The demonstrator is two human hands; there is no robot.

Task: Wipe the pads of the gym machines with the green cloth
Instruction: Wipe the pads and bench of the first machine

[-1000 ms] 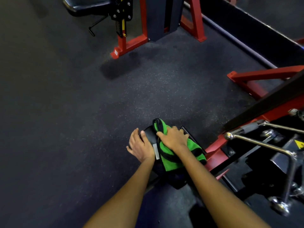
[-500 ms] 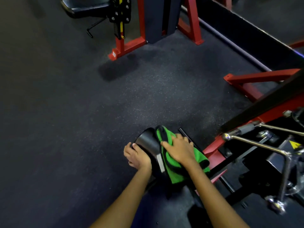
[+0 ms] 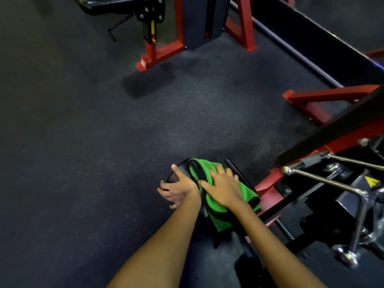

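The floor (image 3: pixel 104 142), dark speckled rubber, carries everything here. At its far edge stands a red-framed machine (image 3: pixel 158 53) with a black seat (image 3: pixel 99 5). Along its right edge runs the nearer machine, its red frame (image 3: pixel 268 190) low to the floor and a chrome handle (image 3: pixel 324 179) jutting out over it.

From that frame a black roller pad (image 3: pixel 180 173) sticks out toward the floor's middle, low enough that both arms reach down to it.

The cloth (image 3: pixel 216 206), green with dark bands, lies draped over the top of the pad and hangs down its near side, so one pass likely covers the curved face.

The right hand (image 3: pixel 223 189) lies flat on the cloth with fingers spread, pressing it to the pad. The left hand (image 3: pixel 177 189) grips the pad's free end, thumb on top and fingers curled round the rim, probably to stop the roller from turning under the wipe.

No container shows anywhere in view.
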